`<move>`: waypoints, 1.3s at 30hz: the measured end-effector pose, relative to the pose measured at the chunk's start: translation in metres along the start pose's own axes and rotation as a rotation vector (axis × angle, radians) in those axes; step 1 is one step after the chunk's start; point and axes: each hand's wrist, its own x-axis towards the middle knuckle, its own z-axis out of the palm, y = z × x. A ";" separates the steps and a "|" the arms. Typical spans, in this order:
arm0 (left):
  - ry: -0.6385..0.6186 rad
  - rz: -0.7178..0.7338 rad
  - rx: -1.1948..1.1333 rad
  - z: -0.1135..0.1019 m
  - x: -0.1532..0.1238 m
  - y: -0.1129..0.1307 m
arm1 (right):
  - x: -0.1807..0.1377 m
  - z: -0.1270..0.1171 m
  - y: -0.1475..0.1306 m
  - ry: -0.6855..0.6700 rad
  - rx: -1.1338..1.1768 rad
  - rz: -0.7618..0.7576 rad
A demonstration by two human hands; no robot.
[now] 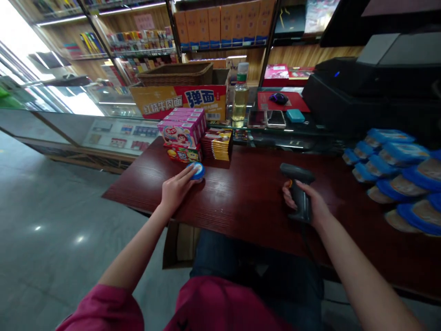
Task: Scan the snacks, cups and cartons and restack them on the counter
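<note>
My left hand (177, 187) rests on the dark red table (248, 197), its fingers curled over a small round blue-and-white tin (199, 170) that sits on the tabletop. My right hand (306, 202) is wrapped round the grip of a dark grey barcode scanner (298, 183), held upright just above the table with its head pointing left and away from me. The two hands are well apart, with bare tabletop between them.
Pink snack boxes (184, 128) and a stack of flat packets (217, 144) stand behind the tin. Several blue-rimmed packs (399, 172) pile up at the right. Further back are a glass counter, a bottle (240, 95), phones (275, 118) and a black till (361, 92).
</note>
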 end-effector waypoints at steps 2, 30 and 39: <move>0.080 -0.076 0.040 -0.016 -0.007 -0.022 | 0.000 0.001 0.000 0.003 -0.012 0.005; 0.210 -0.248 0.108 -0.025 0.013 -0.059 | 0.001 -0.003 0.001 0.024 0.061 0.018; 0.407 -0.199 0.057 -0.024 -0.020 0.028 | -0.007 -0.009 0.006 0.009 0.223 -0.064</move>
